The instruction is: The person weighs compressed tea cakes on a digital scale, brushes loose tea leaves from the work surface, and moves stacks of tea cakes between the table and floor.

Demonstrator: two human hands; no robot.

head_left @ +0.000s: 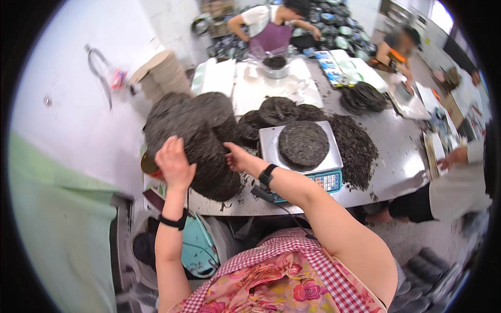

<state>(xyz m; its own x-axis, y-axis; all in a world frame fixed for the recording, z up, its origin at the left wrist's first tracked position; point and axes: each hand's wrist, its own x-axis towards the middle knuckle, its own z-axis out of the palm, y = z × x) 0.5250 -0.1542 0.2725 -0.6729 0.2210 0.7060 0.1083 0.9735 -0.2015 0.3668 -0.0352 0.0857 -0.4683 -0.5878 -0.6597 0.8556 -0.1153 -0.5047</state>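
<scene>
Piles of dark, round, pressed cakes, like dried seaweed, stand on the left of the table. My left hand is open at the left side of the nearest pile, fingers stretched forward and thumb apart. On the other side of that pile, my right hand has its fingers loosely bent and apart, tips close to the cakes; whether they touch is unclear. I see nothing held in either hand. A single dark round cake lies on the metal pan of a blue scale, just right of my right hand.
Loose dark flakes lie right of the scale, with more cakes beyond. A clear tub stands at the back on white sheets. One person works opposite, another at the far right, and a sleeved arm reaches in at right.
</scene>
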